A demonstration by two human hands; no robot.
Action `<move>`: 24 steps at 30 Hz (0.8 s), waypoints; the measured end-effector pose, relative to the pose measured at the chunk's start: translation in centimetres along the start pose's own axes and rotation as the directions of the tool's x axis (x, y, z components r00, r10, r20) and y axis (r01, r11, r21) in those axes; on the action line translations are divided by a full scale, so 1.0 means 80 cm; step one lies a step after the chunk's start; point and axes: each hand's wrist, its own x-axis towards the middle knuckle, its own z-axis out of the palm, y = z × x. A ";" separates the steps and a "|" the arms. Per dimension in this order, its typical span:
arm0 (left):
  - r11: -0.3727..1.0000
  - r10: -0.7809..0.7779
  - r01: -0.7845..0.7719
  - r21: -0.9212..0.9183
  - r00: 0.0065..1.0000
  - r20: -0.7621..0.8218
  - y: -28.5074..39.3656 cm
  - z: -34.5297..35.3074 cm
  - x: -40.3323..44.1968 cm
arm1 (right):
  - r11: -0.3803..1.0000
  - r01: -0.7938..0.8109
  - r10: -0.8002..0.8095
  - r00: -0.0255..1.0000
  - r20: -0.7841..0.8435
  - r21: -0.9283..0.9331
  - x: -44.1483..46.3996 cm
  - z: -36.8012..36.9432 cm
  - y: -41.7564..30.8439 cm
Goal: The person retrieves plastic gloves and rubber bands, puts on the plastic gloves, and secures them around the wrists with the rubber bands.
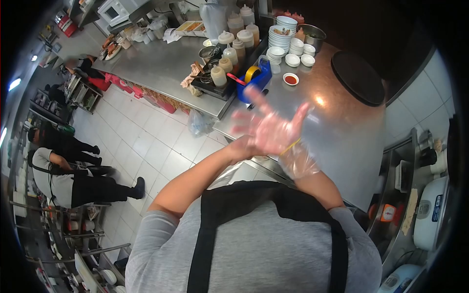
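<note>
My right hand (279, 128) is raised with its fingers spread, slightly blurred by motion. It wears a clear plastic glove (302, 161), and a yellow rubber band (290, 147) circles the wrist. My left hand (243, 148) is bare and lies against or just behind the heel of the gloved hand; its fingers are hidden there. Beyond the fingertips stands a blue tape dispenser (264, 73) with a roll of yellow tape (252, 73). A small white dish of red sauce (290, 79) sits on the steel counter (337, 132).
Sauce bottles (218, 76) crowd the counter corner beside stacked white bowls (282, 38). A round black tray (358, 78) lies at the right. Shelves with an orange scale (388, 212) stand right of me. Two people (53, 176) stand at left on the tiled floor (146, 139).
</note>
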 end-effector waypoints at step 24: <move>0.951 0.150 -0.257 -0.171 0.868 -0.474 0.072 0.085 0.001 | 0.886 0.383 -0.464 0.736 -0.492 -0.262 0.002 -0.001 -0.046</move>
